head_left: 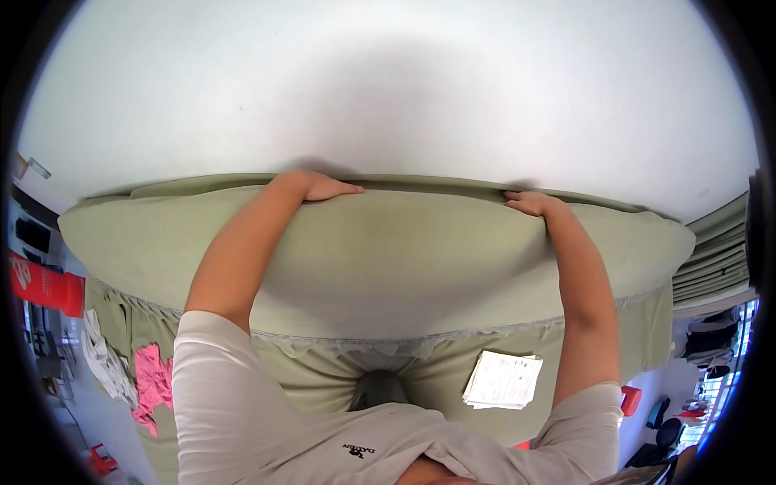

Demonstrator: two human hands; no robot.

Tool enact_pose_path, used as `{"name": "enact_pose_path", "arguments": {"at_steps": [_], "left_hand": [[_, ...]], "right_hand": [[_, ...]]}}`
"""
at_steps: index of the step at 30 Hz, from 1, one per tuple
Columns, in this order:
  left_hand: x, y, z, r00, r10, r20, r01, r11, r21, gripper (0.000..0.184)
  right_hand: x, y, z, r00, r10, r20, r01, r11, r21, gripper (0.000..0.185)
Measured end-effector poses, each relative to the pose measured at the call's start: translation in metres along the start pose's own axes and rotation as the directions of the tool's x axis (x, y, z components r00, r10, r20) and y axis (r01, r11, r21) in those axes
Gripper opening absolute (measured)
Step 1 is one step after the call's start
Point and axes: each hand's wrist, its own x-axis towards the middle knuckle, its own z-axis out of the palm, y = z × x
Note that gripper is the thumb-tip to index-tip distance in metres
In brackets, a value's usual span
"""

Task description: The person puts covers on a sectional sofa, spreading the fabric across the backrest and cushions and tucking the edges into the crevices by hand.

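Note:
A long padded piece in light green fabric point(404, 242) spans the view against a white wall, with a gathered skirt along its near edge. My left hand point(327, 187) lies over its far top edge, the fingers stretched to the right and pressed on the fabric near the wall. Farther right, my right hand point(529, 202) rests on the same edge, its fingers apart and pointing left. Part of its fingertips reaches the dark gap between the padding and the wall. Neither hand holds a loose object.
A stack of white papers point(503, 380) lies on the green cloth below. Pink cloth point(153, 384) and white cloth point(105, 356) are at the lower left, beside a red container point(48, 287). A green curtain point(711, 255) hangs at the right.

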Motion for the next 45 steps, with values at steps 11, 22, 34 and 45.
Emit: {"name": "enact_pose_path", "arguments": {"at_steps": [11, 22, 34, 45], "left_hand": [[0.022, 0.000, 0.019, 0.896, 0.242, -0.373, -0.057, 0.894, 0.443, 0.056], [0.064, -0.025, 0.030, 0.950, 0.263, -0.168, -0.217, 0.944, 0.248, 0.059], [0.052, 0.028, 0.009, 0.836, 0.548, -0.004, -0.498, 0.763, 0.412, 0.047], [0.118, 0.036, 0.036, 0.932, 0.361, 0.040, -0.358, 0.895, 0.267, 0.079]], "right_hand": [[-0.009, -0.018, -0.007, 0.983, 0.161, 0.093, -0.158, 0.987, -0.042, 0.074], [-0.015, -0.038, 0.002, 0.784, -0.487, -0.386, 0.421, 0.873, -0.247, 0.048], [-0.012, -0.069, -0.021, 0.963, 0.077, 0.259, -0.124, 0.977, 0.172, 0.081], [0.013, -0.050, 0.011, 0.931, -0.338, -0.140, 0.330, 0.941, -0.075, 0.053]]}}
